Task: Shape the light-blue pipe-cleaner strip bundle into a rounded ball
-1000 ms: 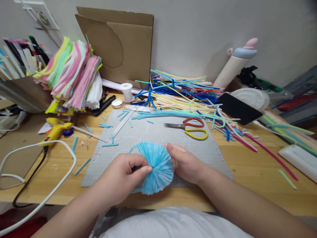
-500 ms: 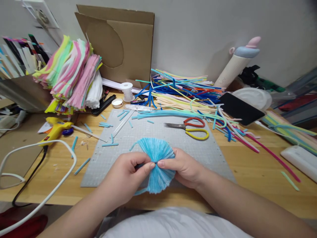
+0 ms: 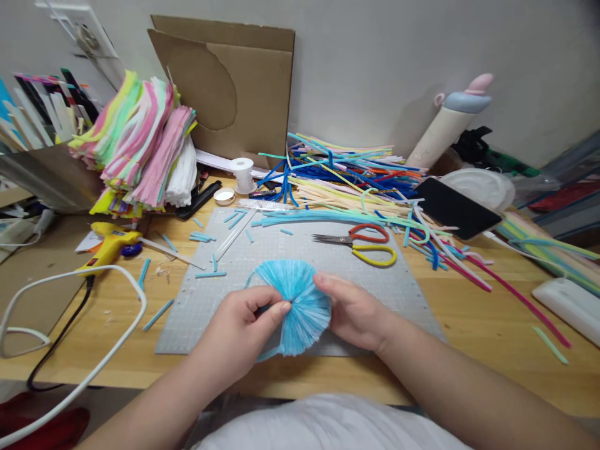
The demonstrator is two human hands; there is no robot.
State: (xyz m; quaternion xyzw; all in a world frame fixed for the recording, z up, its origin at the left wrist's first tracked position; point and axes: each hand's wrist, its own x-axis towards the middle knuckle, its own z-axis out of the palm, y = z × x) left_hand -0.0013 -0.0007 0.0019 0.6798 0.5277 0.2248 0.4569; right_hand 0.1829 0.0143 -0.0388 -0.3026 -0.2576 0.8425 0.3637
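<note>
Fingers (image 3: pixel 280 308) of the left hand (image 3: pixel 244 326) are pinched shut on the middle of the blue pompom (image 3: pixel 300 294), thumb and forefinger meeting at its centre. The right hand (image 3: pixel 350 310) is closed on the pompom's right edge, one finger lying across the top of it and the rest tucked behind, so I read both hands as gripping it. The pompom is a fluffy light-blue disc held just above the near half of the grey cutting mat (image 3: pixel 384 281), between the two hands, and a thin blue tail hangs from its lower left. The mat lies flat on the wooden desk (image 3: pixel 492 325). To the left I see a white cable (image 3: pixel 100 369) looping over the desk edge, with a yellow glue gun (image 3: pixel 110 244) on its side beyond it. Short cut blue pieces (image 3: pixel 210 274) are scattered over the mat's left part. Scissors (image 3: pixel 359 242) with one red and one yellow handle lie shut on the far side of the mat, blades pointing left. Past them is a loose pile of mixed-colour pipe cleaners (image 3: pixel 347 172), spilling right toward a black phone (image 3: pixel 457 206) that lies face up. A white thread spool (image 3: pixel 244 174) stands at the mat's far left corner. A pastel bundle stack (image 3: pixel 140 147) is heaped far left. Cut cardboard (image 3: pixel 234 87) leans on the wall, and a white bottle (image 3: pixel 447 125) leans far right.
</note>
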